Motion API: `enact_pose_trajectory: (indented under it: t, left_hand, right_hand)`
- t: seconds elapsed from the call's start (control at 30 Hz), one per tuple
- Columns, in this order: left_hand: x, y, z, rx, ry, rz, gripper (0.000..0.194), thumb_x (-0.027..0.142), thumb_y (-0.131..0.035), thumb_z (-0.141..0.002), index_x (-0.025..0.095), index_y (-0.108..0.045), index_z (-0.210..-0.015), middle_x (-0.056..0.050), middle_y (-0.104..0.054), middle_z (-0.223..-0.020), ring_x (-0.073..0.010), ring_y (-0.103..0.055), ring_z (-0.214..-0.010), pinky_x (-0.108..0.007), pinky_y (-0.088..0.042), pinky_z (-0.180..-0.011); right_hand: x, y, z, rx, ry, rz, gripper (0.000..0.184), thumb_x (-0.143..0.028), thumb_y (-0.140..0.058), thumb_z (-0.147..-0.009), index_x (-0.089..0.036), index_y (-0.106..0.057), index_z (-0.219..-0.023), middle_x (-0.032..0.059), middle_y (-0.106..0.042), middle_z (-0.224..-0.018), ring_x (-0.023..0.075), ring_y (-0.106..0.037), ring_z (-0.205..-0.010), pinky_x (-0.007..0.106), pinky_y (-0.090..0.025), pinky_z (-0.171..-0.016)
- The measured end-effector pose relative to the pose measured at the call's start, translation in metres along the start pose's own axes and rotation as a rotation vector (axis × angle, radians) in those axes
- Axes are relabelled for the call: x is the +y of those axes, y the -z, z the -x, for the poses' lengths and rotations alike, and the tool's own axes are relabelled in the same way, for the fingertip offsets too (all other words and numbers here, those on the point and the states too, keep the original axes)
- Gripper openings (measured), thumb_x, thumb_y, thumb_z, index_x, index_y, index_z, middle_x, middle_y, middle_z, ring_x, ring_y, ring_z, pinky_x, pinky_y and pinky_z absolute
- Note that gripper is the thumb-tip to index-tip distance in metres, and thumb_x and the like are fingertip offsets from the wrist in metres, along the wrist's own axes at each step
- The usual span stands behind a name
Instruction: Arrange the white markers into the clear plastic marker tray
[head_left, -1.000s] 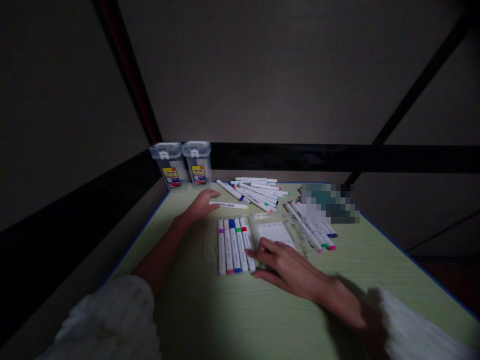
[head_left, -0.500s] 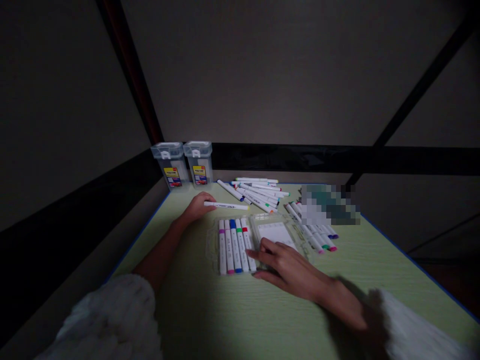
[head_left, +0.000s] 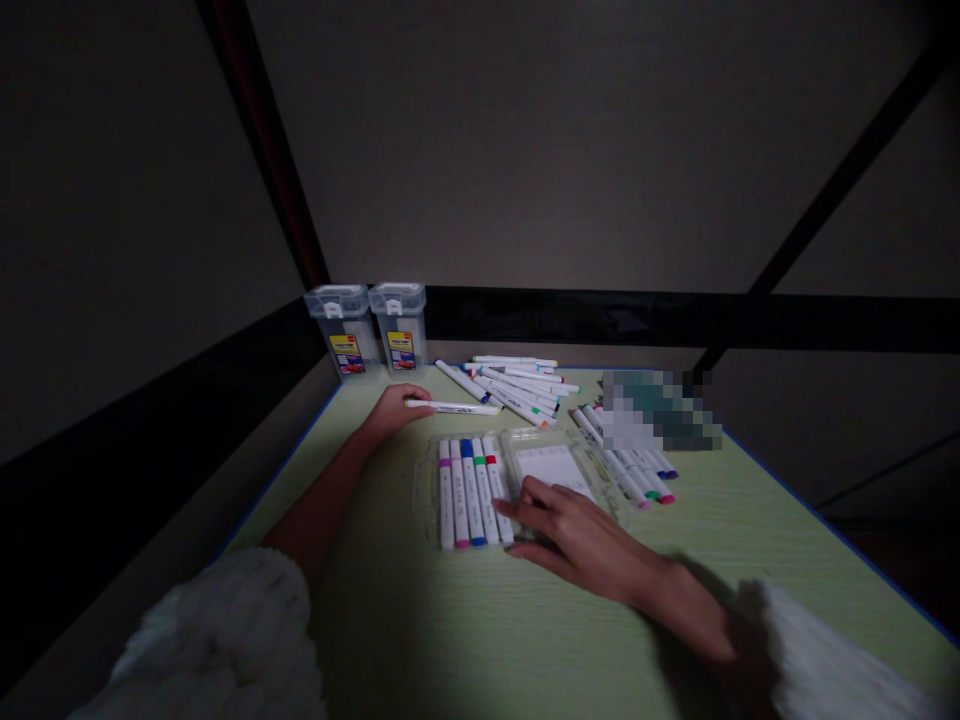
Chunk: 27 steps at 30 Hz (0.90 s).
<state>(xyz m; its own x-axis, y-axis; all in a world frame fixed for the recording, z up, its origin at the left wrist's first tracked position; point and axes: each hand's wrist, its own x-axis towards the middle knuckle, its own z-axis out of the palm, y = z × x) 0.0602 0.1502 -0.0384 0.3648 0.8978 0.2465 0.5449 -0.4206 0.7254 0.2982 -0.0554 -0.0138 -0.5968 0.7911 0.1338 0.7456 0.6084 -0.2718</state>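
My left hand (head_left: 391, 412) pinches one end of a white marker (head_left: 457, 407), which points right just above the table. Below it lies a clear plastic case (head_left: 559, 465), open flat, with several white markers (head_left: 472, 490) with coloured caps side by side in its left half. My right hand (head_left: 581, 535) rests with fingers spread on the near edge of that case, fingertips touching the rightmost marker.
A loose pile of markers (head_left: 517, 385) lies at the back of the green table (head_left: 465, 630). More markers (head_left: 630, 470) lie to the right beside a blurred patch. Two closed clear boxes (head_left: 367, 328) stand at the back left corner. Dark rails border the table.
My left hand has drawn the white marker slightly left and toward me, away from the pile. My right hand has stayed on the case.
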Motion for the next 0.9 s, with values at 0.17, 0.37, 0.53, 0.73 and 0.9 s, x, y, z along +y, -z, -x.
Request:
enact_pose_trajectory:
  t: [0.17, 0.37, 0.53, 0.73, 0.9]
  left_hand:
    - [0.009, 0.002, 0.002, 0.070, 0.123, 0.163, 0.030, 0.034, -0.066, -0.057, 0.011, -0.063, -0.075, -0.002, -0.064, -0.071, -0.0159, -0.058, -0.070, -0.027, -0.045, -0.068]
    - [0.008, -0.004, 0.001, 0.093, 0.231, 0.583, 0.032, 0.028, -0.072, -0.053, 0.009, -0.057, -0.075, -0.002, -0.062, -0.066, -0.0124, -0.060, -0.064, -0.025, -0.049, -0.065]
    - [0.011, -0.005, 0.001, 0.096, 0.320, 0.759, 0.020, 0.014, -0.067, -0.062, 0.009, -0.053, -0.075, -0.003, -0.062, -0.069, -0.0102, -0.062, -0.065, -0.025, -0.051, -0.073]
    - [0.017, -0.004, 0.001, 0.084, 0.346, 0.785, 0.014, 0.008, -0.061, -0.068, 0.009, -0.050, -0.077, -0.002, -0.062, -0.069, -0.0095, -0.063, -0.064, -0.026, -0.050, -0.078]
    - [0.018, -0.004, 0.002, 0.086, 0.335, 0.809, 0.015, 0.007, -0.061, -0.068, 0.010, -0.048, -0.076, -0.002, -0.062, -0.069, -0.0098, -0.063, -0.064, -0.026, -0.051, -0.077]
  right_hand:
    - [0.001, 0.000, 0.000, -0.021, -0.004, -0.003, 0.041, -0.037, -0.042, -0.084, -0.019, -0.045, -0.121, 0.0066, -0.049, -0.092, 0.0183, -0.051, -0.081, 0.034, -0.044, -0.071]
    - [0.001, -0.001, 0.000, -0.002, 0.000, -0.013, 0.041, -0.037, -0.042, -0.084, -0.020, -0.046, -0.121, 0.0066, -0.049, -0.092, 0.0182, -0.051, -0.081, 0.033, -0.044, -0.071]
    - [0.001, -0.002, 0.000, 0.008, 0.005, 0.003, 0.041, -0.036, -0.043, -0.084, -0.020, -0.046, -0.121, 0.0064, -0.049, -0.092, 0.0182, -0.051, -0.080, 0.034, -0.044, -0.070]
    - [0.001, -0.002, 0.000, 0.026, 0.013, 0.002, 0.040, -0.036, -0.044, -0.083, -0.020, -0.047, -0.120, 0.0063, -0.050, -0.091, 0.0175, -0.051, -0.079, 0.032, -0.044, -0.069]
    - [0.000, -0.001, 0.000, 0.003, 0.003, 0.007, 0.041, -0.036, -0.043, -0.084, -0.020, -0.045, -0.121, 0.0065, -0.050, -0.092, 0.0181, -0.051, -0.079, 0.033, -0.044, -0.070]
